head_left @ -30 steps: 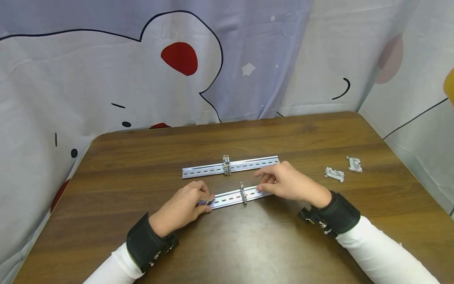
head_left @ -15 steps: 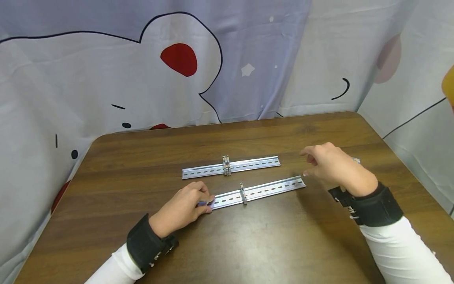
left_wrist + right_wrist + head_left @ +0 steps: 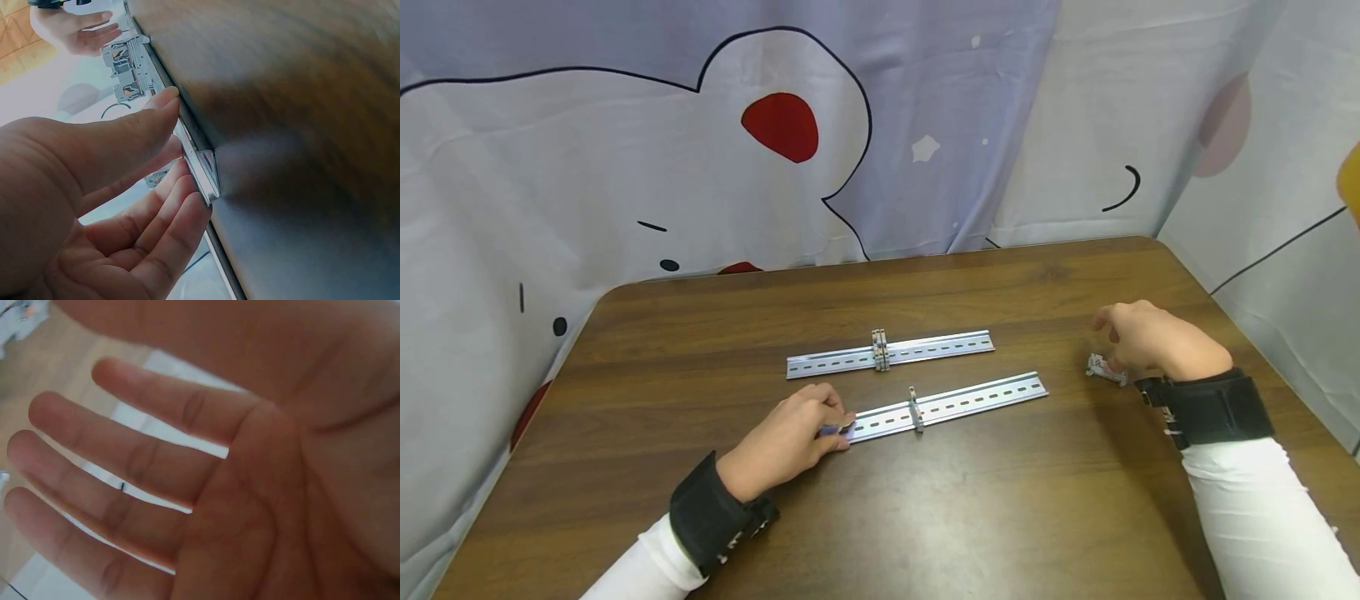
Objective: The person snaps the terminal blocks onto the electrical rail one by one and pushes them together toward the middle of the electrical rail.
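My left hand (image 3: 782, 437) pinches the left end of the nearer slotted metal DIN rail (image 3: 977, 398) between thumb and fingers. One thin terminal block (image 3: 915, 410) stands upright on that rail, right of the hand. At the right, my right hand (image 3: 1161, 340) hovers with fingers spread and relaxed, the palm bare in the right wrist view. Just under its thumb side lies a loose grey-white terminal block (image 3: 1097, 365), partly covered. The second loose block seen before is hidden behind this hand in the head view.
Behind lies a second DIN rail (image 3: 940, 346) with a small stack of terminal blocks (image 3: 880, 350) clipped near its middle. The wooden table (image 3: 925, 517) has rounded far corners and backs onto a printed curtain (image 3: 662, 158).
My right hand has left the nearer rail's right end, uncovering it, and moved right to the loose terminal blocks. My left hand keeps its hold on the rail.
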Demonstrator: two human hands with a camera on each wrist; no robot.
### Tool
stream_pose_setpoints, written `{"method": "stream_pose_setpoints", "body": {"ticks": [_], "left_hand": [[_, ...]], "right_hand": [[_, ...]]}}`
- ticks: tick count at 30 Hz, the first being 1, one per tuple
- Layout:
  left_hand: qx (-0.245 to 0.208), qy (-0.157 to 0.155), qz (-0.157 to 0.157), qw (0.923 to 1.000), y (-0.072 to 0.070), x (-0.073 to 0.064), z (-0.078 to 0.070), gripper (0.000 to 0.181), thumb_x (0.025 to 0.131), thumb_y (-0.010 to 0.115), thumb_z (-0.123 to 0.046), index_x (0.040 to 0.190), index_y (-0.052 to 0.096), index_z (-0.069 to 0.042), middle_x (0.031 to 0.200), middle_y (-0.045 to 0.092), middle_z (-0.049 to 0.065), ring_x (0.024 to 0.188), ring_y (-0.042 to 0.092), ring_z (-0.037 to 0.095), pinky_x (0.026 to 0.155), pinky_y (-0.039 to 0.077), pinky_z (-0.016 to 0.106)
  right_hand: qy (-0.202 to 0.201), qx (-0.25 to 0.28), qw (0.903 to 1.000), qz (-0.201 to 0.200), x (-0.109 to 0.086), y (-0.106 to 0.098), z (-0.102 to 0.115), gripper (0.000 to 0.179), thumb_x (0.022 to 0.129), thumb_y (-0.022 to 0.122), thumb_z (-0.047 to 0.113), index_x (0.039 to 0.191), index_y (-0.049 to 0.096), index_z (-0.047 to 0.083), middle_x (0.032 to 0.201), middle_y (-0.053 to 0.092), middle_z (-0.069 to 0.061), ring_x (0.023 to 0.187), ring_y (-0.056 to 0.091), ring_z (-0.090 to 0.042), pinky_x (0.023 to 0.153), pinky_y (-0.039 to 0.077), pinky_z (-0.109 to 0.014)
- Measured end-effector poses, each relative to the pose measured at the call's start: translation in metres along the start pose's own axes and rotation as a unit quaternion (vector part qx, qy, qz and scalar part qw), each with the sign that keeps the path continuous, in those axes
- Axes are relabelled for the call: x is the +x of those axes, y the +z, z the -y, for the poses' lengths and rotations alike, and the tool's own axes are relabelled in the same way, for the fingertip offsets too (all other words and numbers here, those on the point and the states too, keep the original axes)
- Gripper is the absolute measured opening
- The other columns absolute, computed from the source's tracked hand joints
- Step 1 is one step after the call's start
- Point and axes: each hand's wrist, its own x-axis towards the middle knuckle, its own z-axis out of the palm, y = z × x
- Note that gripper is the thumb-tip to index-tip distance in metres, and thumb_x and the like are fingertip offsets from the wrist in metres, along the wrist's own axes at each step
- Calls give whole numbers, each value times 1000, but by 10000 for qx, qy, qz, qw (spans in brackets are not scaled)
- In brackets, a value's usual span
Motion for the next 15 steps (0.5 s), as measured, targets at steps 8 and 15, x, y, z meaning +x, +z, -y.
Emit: {"method": "stream_pose_setpoints", "body": {"ticks": [8, 15], "left_hand": [[-5, -166, 0, 9999, 1, 0, -1, 17, 80, 81, -21, 94, 77, -11, 92, 58, -3, 85, 54, 13, 73, 49, 31], [207, -243, -82, 9995, 2, 0, -1, 18, 81, 80, -22, 95, 77, -10, 92, 59, -1, 86, 55, 15, 73, 49, 32]], "right_hand": [[177, 7, 9992, 371, 12, 10, -10, 56, 64, 86, 3, 112, 60, -7, 101, 66, -19, 80, 58, -26, 66, 49, -37], [298, 181, 9986, 405, 15, 15, -13, 40, 66, 80, -6, 100, 60, -2, 82, 59, -10, 70, 55, -24, 56, 46, -31]]}}
